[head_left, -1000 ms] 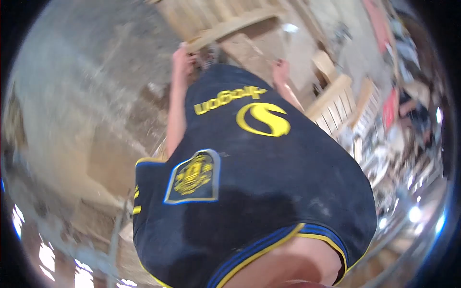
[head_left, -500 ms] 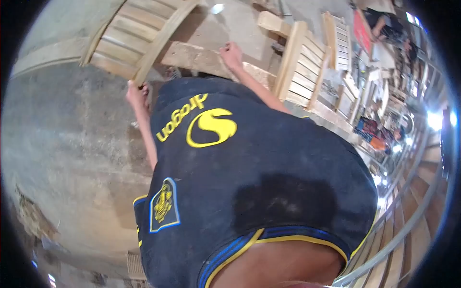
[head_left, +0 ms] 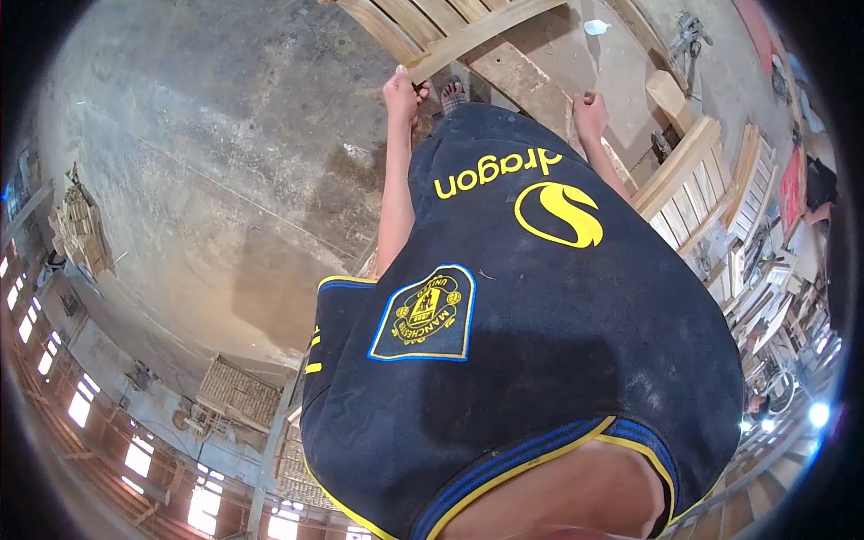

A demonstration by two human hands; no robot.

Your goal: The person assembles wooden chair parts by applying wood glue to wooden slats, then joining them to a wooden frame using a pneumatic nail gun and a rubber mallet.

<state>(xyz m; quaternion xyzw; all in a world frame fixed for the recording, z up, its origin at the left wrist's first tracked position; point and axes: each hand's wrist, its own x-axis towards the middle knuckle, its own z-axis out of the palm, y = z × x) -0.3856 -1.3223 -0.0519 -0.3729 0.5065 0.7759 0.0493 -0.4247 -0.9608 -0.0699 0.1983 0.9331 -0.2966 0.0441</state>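
Observation:
My left hand (head_left: 405, 94) is closed on the near corner of a slatted wooden panel (head_left: 450, 45), whose far part runs out of view at the top. The panel has pale slats set along a long rail. My right hand (head_left: 589, 115) is curled closed beside a worn wooden plank (head_left: 522, 76), apart from the panel. Whatever its fingers hold, if anything, is hidden. Below the left hand, part of a sandalled foot (head_left: 454, 95) shows.
More slatted wooden panels (head_left: 688, 198) stand at my right, with a short wood block (head_left: 670, 101) beside them. A small white object (head_left: 596, 27) lies on the floor ahead. Stained concrete floor (head_left: 243, 153) stretches left, towards a pile of wood pieces (head_left: 81, 229).
The view has swung left, so the panel and both hands appear farther right and higher. My left hand keeps its hold on the panel's corner; my right hand stays closed.

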